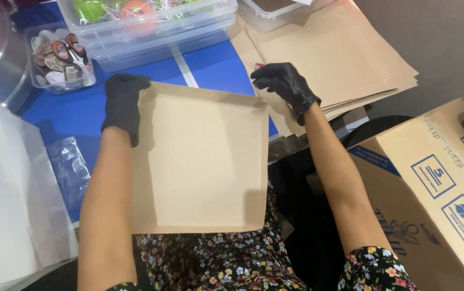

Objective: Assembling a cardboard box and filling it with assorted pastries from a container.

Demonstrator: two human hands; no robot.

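A person in a floral dress holds a large square sheet of brown kraft card (202, 159) over the lap, at the near edge of a blue-topped bench (81, 110). The left hand (123, 105), in a black glove, is clamped on the sheet's corner at about 10 o'clock; the gloved right hand (285, 83) is curled close to the corner at about 2 o'clock, with something small and red at its fingertips, and whether it actually pinches the card cannot be told. Both forearms run straight forward along the sheet's side edges, elbows tucked near the body.

The card looks light and fairly stiff, its edges turned up slightly; it would likely crease if bent, so the corners or side edges seem the safest places to grip.

At 1 o'clock lies a stack of matching brown sheets (345, 59). Clear plastic tubs (151, 29) stand at 12 o'clock, a small clear box holding orange-handled scissors (62, 59) at 10 o'clock, and a printed brown carton (431, 205) at 4 o'clock.
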